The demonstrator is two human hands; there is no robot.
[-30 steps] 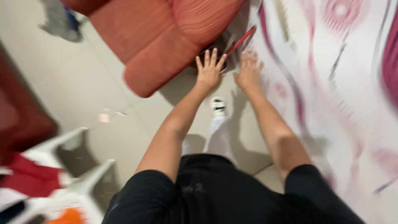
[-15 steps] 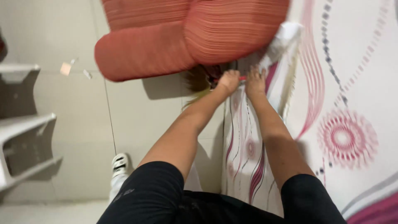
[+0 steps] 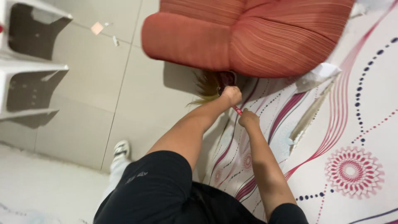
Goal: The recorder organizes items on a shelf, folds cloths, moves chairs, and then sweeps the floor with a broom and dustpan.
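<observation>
We have both hands closed on a red broom handle (image 3: 237, 109), left hand (image 3: 231, 95) near the bristles (image 3: 207, 86), right hand (image 3: 248, 119) just below. The broom head sits under the red sofa (image 3: 248, 37), so sweeping looks barely begun. Paper scraps (image 3: 97, 28) lie on the tiled floor (image 3: 95, 83); patterned wallpaper (image 3: 348, 137) peels beside us.
</observation>
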